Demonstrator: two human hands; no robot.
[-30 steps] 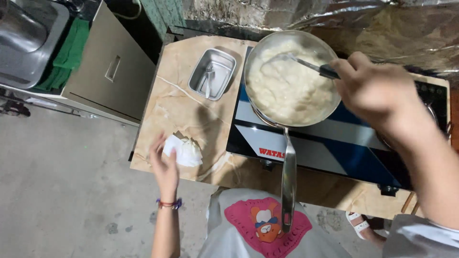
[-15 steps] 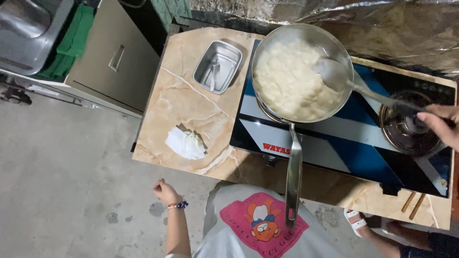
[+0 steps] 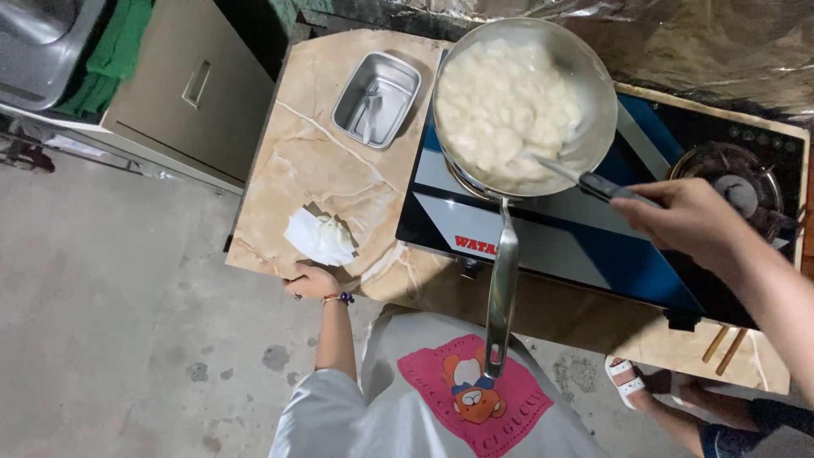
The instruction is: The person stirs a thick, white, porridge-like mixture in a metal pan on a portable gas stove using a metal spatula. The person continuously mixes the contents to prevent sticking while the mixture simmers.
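My right hand (image 3: 687, 222) is closed on the dark-handled metal spatula (image 3: 585, 180) in the round steel pan (image 3: 593, 93) of white pieces on the stove; risk: its unsupported long handle tips, left hand (image 3: 312, 282) loosely curled at the marble worktop (image 3: 322, 153) edge.

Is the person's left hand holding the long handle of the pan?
No, the left hand rests on the counter edge beside the white cloth, away from the pan handle.

The person wore a light grey T-shirt (image 3: 398, 416) with short sleeves and a pink patch (image 3: 475, 394) printed on the front showing a small brown bear. A beaded bracelet (image 3: 337, 298) circled the left wrist. A white sandal (image 3: 626, 382) showed on one foot.
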